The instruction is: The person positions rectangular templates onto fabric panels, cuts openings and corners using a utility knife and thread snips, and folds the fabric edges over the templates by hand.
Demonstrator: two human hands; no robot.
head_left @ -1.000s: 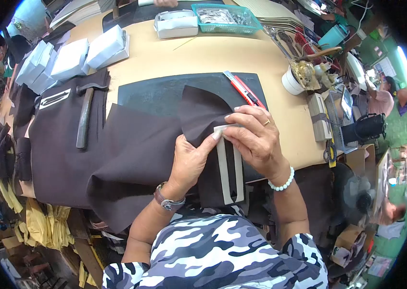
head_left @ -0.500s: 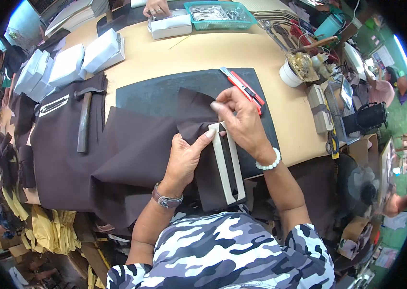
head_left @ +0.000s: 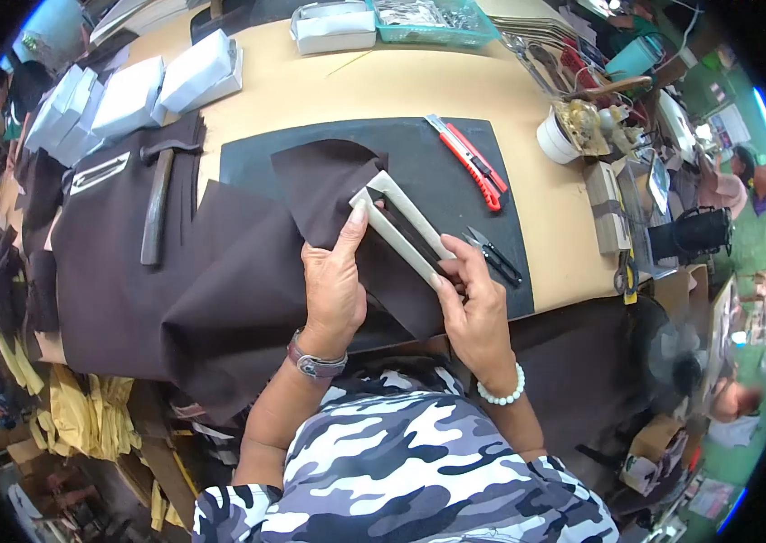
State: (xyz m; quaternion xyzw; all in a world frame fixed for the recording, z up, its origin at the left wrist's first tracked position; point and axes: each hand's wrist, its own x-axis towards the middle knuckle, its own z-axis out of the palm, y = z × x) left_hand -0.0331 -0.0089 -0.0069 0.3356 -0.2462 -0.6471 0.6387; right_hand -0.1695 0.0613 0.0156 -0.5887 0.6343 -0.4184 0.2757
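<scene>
A dark brown sheet (head_left: 247,281) of cloth or leather lies in folds across the table. On it is a cream strip bordering a long slot (head_left: 394,240), tilted with its upper end to the left. My left hand (head_left: 333,285) grips the sheet near that upper end, thumb pressed on the cream strip. Lower down, my right hand (head_left: 475,312) pinches the strip's right side between thumb and fingers. Black thread snips (head_left: 496,258) lie right of my right hand on the black mat (head_left: 419,140). Farther up the mat rest red utility knives (head_left: 469,163).
A hammer (head_left: 158,199) lies on stacked brown sheets at left, beside another cream slotted piece (head_left: 100,174). White boxes (head_left: 200,72) stand behind. A teal basket (head_left: 437,34) of small parts is at the back. At right are a white tub (head_left: 557,140) and scissors (head_left: 626,276).
The slotted piece has swung to a slant, its upper end moving left and up. My right hand has moved from its upper end to its lower part. Another person's hand has left the back.
</scene>
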